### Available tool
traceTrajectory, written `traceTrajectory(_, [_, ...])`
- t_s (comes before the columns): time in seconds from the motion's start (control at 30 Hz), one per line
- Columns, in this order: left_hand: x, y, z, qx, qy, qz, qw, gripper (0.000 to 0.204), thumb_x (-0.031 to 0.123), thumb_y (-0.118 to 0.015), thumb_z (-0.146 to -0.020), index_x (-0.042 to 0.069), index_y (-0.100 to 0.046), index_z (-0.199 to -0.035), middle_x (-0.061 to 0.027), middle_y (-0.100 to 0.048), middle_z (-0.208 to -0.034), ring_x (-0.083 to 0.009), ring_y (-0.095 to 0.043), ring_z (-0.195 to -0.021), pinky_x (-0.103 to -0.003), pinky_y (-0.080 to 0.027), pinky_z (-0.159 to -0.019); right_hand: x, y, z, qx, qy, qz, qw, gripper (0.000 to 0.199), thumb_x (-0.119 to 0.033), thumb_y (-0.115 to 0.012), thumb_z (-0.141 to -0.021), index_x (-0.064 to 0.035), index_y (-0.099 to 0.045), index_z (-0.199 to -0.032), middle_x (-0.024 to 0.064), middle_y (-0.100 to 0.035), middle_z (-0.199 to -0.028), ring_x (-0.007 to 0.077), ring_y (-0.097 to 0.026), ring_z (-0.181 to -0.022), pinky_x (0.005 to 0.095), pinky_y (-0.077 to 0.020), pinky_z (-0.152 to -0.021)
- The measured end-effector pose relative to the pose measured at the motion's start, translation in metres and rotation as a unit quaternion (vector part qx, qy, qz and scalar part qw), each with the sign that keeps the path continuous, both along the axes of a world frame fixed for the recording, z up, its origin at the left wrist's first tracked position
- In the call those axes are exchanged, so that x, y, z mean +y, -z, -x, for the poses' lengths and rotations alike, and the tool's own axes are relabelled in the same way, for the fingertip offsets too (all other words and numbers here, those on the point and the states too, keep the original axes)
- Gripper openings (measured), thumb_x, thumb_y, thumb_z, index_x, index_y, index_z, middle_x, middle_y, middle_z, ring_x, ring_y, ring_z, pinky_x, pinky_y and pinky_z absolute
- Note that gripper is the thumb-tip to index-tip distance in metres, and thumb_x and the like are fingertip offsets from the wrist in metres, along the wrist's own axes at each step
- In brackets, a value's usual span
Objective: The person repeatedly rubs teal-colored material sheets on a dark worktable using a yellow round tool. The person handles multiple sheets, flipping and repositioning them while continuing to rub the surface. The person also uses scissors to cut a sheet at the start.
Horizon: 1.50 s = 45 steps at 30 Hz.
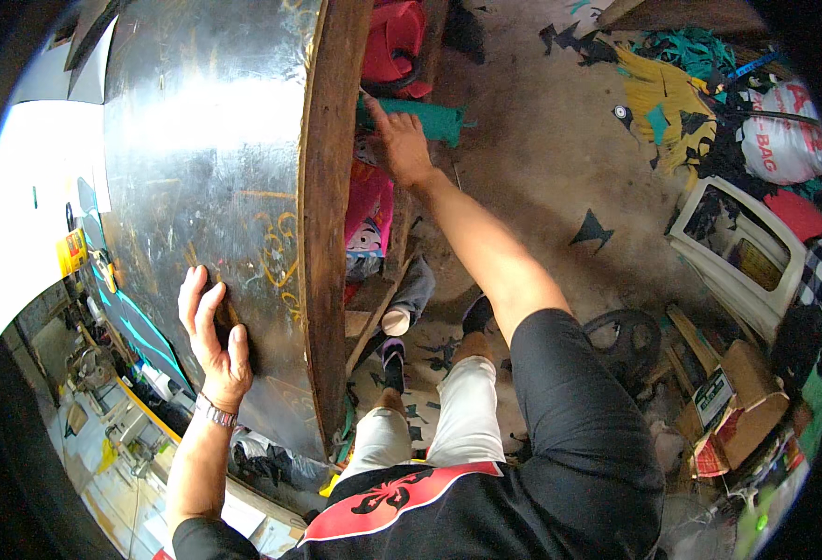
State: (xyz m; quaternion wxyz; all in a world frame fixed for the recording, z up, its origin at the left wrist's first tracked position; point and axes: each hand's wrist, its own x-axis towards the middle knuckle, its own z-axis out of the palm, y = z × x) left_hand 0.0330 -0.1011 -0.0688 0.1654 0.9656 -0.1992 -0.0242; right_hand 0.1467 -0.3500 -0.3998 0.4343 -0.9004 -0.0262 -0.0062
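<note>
My left hand [213, 331] rests on the dark, scuffed tabletop [178, 201], fingers spread and nothing in them. A metal watch [215, 411] circles that wrist. My right hand [402, 149] reaches past the table's wooden edge [322, 215] to the space below it. Its index finger is stretched out and the others are partly bent, beside a rolled green material [439, 123]. No object shows clearly in its fingers; whether they press on the roll I cannot tell. A red plastic item [394, 47] lies just beyond, and a pink printed bag [371, 219] sits under the table.
White sheet material [38, 196] and a yellow packet [71, 252] lie at the left. Dark scraps [592, 231] litter the floor. Along the right are yellow fringe strips [658, 103], a white sack [784, 140], a pale plastic frame [738, 247] and a cardboard box [747, 401].
</note>
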Motion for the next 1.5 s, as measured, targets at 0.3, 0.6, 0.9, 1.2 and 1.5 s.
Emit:
traceTrajectory(0.3, [-0.019, -0.005, -0.009, -0.029, 0.027, 0.011, 0.999, 0.046, 0.019, -0.063, -0.091, 0.009, -0.060, -0.136, -0.0165, -0.048, -0.151, -0.0360, -0.039, -0.144, -0.053, -0.023, -0.121, -0.001, -0.060, 0.147, 0.102, 0.209, -0.330, 0.915, 0.075, -0.008, -0.051, -0.099, -0.0122, -0.013, -0.163, 0.0176, -0.022, -0.167, 0.0311, -0.025, -0.153, 0.0420, -0.0215, -0.123])
traceTrajectory(0.6, [-0.021, 0.005, -0.006, -0.108, 0.031, 0.084, 0.990, 0.042, 0.028, -0.068, -0.091, 0.013, -0.064, -0.130, -0.0120, -0.058, -0.139, -0.0334, -0.051, -0.130, -0.048, -0.035, -0.112, 0.015, -0.264, 0.214, -0.069, 0.111, 0.027, 0.991, 0.080, -0.037, -0.060, -0.099, -0.0042, -0.021, -0.161, 0.0217, -0.020, -0.166, 0.0424, -0.014, -0.154, 0.0582, -0.0113, -0.123])
traceTrajectory(0.9, [0.049, -0.030, 0.045, 0.097, 0.010, 0.553, 0.827, 0.021, 0.008, -0.058, -0.101, 0.003, -0.070, -0.117, -0.0102, -0.073, -0.105, -0.0179, -0.069, -0.097, -0.032, -0.054, -0.088, 0.124, -0.306, 0.251, -0.030, 0.030, 0.295, 0.954, 0.073, -0.046, -0.059, -0.098, -0.0195, -0.030, -0.160, 0.0133, -0.021, -0.168, 0.0373, -0.017, -0.154, 0.0689, -0.0141, -0.117])
traceTrajectory(1.2, [0.250, -0.015, 0.180, 0.204, -0.392, 0.516, 0.734, 0.022, 0.021, -0.063, -0.103, 0.009, -0.073, -0.118, 0.0010, -0.065, -0.080, -0.0039, -0.057, -0.065, -0.021, -0.049, -0.060, 0.111, -0.292, 0.250, -0.054, 0.018, 0.313, 0.948, 0.071, -0.049, -0.050, -0.102, -0.0190, -0.026, -0.162, 0.0107, -0.019, -0.169, 0.0356, -0.016, -0.155, 0.0689, -0.0164, -0.116])
traceTrajectory(1.5, [0.316, -0.005, 0.211, 0.100, -0.456, 0.524, 0.712, 0.023, 0.019, -0.064, -0.101, 0.006, -0.072, -0.117, 0.0009, -0.069, -0.090, -0.0056, -0.061, -0.079, -0.021, -0.049, -0.071, 0.112, -0.292, 0.248, -0.052, 0.016, 0.358, 0.932, 0.073, -0.044, -0.052, -0.102, -0.0187, -0.021, -0.163, 0.0130, -0.015, -0.170, 0.0363, -0.014, -0.156, 0.0710, -0.0136, -0.117])
